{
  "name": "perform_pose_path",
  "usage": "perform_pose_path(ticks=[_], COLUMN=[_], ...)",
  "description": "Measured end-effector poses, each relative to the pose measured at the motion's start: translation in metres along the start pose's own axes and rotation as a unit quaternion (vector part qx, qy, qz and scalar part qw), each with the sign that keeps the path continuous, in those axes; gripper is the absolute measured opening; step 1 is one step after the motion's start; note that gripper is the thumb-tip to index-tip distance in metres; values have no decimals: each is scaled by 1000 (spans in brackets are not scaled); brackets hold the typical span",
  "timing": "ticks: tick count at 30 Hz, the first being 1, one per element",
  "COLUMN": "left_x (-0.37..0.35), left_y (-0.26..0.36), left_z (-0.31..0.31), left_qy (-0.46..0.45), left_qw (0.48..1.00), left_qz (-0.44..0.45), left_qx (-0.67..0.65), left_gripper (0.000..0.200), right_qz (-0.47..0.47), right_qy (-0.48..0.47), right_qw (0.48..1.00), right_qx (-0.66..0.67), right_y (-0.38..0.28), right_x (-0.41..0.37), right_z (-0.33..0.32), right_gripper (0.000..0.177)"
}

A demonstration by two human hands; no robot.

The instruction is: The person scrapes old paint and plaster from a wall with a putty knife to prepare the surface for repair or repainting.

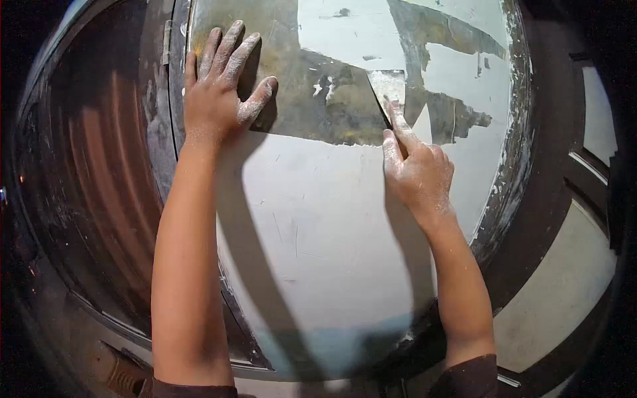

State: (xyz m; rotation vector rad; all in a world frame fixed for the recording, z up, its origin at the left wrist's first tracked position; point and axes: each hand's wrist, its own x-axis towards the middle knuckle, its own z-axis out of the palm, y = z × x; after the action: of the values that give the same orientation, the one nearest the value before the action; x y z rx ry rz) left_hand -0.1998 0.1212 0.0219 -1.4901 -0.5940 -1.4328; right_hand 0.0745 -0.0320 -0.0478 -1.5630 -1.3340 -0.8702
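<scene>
My left hand (219, 83) lies flat with fingers spread on a door panel (312, 219), pressing against its bare metal upper part. My right hand (415, 169) grips a putty knife (390, 89), index finger along the blade. The blade rests on the panel at the border between bare grey-brown metal and pale filler. Both hands are dusted with white powder. The lower part of the panel is covered in smooth whitish filler; the upper part shows patches of it.
A hinge (167, 43) sits on the panel's left edge beside a dark brown frame (99, 166). To the right stands a dark frame with pale inset panels (564, 292). My shadow falls across the lower panel.
</scene>
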Motion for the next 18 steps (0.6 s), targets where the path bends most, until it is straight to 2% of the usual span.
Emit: perform_pose_path(ticks=[2,4,9,12,18], left_x=[1,2,1,1,1], left_y=[-3,-1,-1,0,2], left_z=[2,0,2,1,-1], left_qy=[6,5,17,7,-3], left_qw=[1000,1000,1000,1000,1000], left_qz=[11,-5,5,3,-8], left_qx=[-5,-9,-7,-4,-10], left_gripper=[69,70,68,69,69], right_qz=[-25,-53,-21,-27,-48], right_qy=[7,69,9,9,72], right_qw=[1000,996,1000,1000,996], right_qx=[10,-34,-21,-8,9], right_y=[3,-1,-8,-1,-7], right_x=[13,32,13,0,36], right_z=[1,-2,-10,1,2], right_gripper=[49,48,46,47,46])
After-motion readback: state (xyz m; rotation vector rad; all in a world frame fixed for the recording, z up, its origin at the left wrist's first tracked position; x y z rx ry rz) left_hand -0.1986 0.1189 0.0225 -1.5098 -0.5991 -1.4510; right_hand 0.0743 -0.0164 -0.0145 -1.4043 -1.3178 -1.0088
